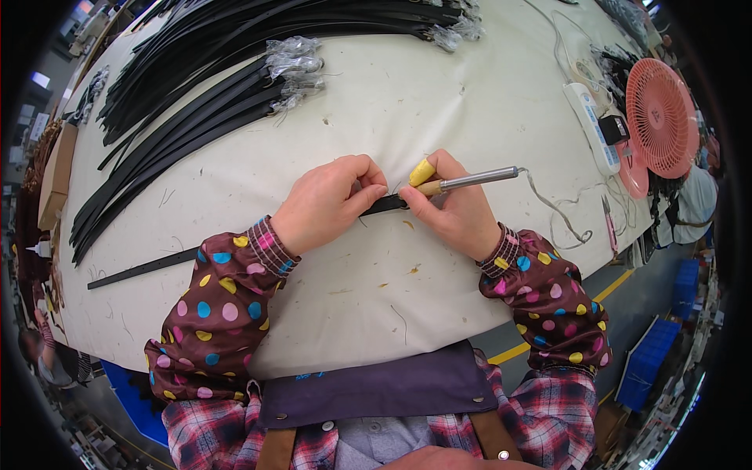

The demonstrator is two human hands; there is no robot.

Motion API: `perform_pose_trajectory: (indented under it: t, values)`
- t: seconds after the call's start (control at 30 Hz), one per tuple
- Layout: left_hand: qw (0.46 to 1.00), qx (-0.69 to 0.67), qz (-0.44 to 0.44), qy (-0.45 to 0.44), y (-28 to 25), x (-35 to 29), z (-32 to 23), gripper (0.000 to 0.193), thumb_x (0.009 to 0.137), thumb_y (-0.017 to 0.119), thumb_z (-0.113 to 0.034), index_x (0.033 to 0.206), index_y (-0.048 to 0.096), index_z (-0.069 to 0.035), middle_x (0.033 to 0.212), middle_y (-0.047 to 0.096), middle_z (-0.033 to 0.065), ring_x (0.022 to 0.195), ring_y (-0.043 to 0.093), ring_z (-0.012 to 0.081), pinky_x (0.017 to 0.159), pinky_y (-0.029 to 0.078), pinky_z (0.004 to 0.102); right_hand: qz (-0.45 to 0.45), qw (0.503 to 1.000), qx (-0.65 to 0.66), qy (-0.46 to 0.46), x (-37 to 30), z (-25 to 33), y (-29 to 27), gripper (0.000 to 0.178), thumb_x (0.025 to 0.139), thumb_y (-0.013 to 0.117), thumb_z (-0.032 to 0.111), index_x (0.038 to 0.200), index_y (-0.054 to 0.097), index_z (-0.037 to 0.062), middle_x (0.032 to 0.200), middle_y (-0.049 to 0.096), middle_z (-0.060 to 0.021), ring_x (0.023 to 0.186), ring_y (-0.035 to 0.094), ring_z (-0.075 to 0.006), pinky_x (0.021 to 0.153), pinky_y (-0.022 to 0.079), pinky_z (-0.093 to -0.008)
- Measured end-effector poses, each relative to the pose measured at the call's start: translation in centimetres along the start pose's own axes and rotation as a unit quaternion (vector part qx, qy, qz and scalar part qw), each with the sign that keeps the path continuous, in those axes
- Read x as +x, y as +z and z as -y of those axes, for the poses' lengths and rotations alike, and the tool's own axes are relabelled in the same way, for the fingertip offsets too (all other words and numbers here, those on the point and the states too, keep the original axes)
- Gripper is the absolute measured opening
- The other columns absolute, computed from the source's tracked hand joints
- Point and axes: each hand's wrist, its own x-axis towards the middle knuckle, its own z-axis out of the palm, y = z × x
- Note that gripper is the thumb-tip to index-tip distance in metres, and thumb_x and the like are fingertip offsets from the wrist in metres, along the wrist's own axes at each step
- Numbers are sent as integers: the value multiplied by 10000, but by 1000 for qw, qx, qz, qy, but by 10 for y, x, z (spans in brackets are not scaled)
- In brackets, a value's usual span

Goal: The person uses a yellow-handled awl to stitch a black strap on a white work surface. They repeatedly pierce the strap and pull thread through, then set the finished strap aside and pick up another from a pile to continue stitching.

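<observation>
A narrow black belt strap [145, 268] runs over the pale table, passes beneath my left sleeve and ends between my hands. My left hand [333, 200] is closed, thumb and fingers pinching near that strap end, where short dark threads stick out. In my right hand [454, 205] is a corded soldering-iron-like pen [479, 179], with a wooden part and a metal barrel; yellow tape wraps one finger. The right thumb presses close to the strap end. The pen's tip is hidden by my fingers.
Bundles of black straps [196, 106] with plastic-wrapped ends lie at the far left. On the right are a white power strip [591, 129], a pink fan [662, 117], loose cords and a pink-handled tool [609, 225]. Thread scraps dot the table [439, 313]. Blue crates [646, 364] stand below at right.
</observation>
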Motion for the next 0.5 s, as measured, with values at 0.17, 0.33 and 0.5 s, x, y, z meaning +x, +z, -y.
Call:
perform_pose_trajectory:
  t: [0.17,0.33,0.5]
  values:
    - [1000,1,3,-12,-1,0,-3,112,915,624,-153,935,639,-44,764,642,61,657,590,172,616,467,310,1,1000,-3,2,0,2,0,202,898,689,82,922,495,31,799,537,-4,714,494,-70,641,417,-235]
    - [1000,6,0,-5,-1,0,-2,116,917,623,-160,933,640,-46,766,641,62,668,591,182,625,467,318,-30,994,-52,-93,4,-4,1,226,880,693,104,872,488,10,660,637,-95,566,627,-152,528,474,-262]
    - [1000,5,-2,-5,0,0,-1,121,919,622,-165,936,639,-46,768,641,64,673,592,189,629,467,322,-3,1000,-18,-7,1,1,1,198,897,688,83,917,499,30,785,540,-8,710,494,-71,631,411,-237]
